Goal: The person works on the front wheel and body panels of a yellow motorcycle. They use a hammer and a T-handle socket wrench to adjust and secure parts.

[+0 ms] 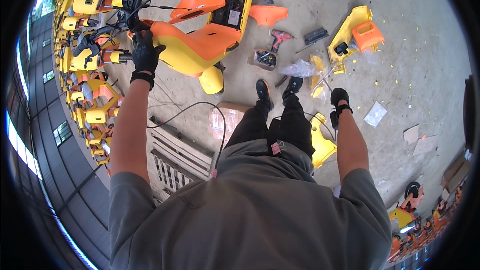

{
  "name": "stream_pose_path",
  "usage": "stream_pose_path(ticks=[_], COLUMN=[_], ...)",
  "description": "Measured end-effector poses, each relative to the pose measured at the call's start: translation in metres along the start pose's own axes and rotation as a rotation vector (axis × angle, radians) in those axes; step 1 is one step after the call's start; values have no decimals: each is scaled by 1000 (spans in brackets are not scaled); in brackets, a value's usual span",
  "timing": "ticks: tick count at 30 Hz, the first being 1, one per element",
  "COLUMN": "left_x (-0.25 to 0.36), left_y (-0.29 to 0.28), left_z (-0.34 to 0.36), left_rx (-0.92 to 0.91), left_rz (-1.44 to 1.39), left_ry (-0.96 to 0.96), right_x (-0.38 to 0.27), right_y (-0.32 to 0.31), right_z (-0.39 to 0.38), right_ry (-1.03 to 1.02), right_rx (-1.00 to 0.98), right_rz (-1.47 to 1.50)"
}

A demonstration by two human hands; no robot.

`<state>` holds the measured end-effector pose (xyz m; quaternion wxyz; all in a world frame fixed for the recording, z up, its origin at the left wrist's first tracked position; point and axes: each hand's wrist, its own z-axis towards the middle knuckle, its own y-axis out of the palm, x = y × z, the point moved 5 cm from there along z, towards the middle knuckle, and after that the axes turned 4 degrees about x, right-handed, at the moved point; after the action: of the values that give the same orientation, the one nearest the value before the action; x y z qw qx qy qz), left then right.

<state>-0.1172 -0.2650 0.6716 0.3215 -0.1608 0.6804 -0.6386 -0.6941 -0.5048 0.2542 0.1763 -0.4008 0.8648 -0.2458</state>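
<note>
At the upper left stands a yellow and orange electric scooter (182, 50), with its handlebar and cables exposed and an open compartment (234, 7) in its body. My left hand (145, 52), in a black glove, grips the top of its front cover below the handlebar, thumb spread to the side. My right hand (340, 97), also gloved, is closed low on the right around a thin metal rod (327, 83), perhaps a screwdriver shaft. The rod points toward a small yellow plastic piece (318, 70) on the floor; whether they touch I cannot tell.
A red cordless drill (281, 39), a box of small parts (263, 59) and clear plastic bags (298, 68) lie ahead of my feet. Yellow panels (350, 30) are on the right. A wooden pallet (177, 152) and black cable (223, 125) are at left; rows of scooters (92, 60) stand beyond.
</note>
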Motion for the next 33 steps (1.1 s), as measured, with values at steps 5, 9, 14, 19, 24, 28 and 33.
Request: stream_pose_path(ticks=[5, 9, 14, 19, 24, 28, 33], left_x=[0, -5, -18, -6, 2, 6, 1], left_y=[0, 2, 9, 1, -1, 2, 8], left_z=[1, -4, -15, -22, -23, -23, -23], left_rx=[-56, -17, 55, 171, 206, 249, 316], left_rz=[7, 17, 20, -51, -80, -114, -37], left_ry=[-28, 9, 47, 151, 167, 195, 311], right_x=[-2, -11, -22, -23, -37, -50, -76], right_y=[-7, -12, -17, -7, -16, -9, -3], right_z=[-2, 7, 24, 47, 61, 75, 77], right_ry=[71, 142, 174, 286, 465, 540, 616], right_rx=[181, 187, 264, 299, 348, 343, 431], right_rz=[16, 133, 250, 636, 1078, 1195, 1200])
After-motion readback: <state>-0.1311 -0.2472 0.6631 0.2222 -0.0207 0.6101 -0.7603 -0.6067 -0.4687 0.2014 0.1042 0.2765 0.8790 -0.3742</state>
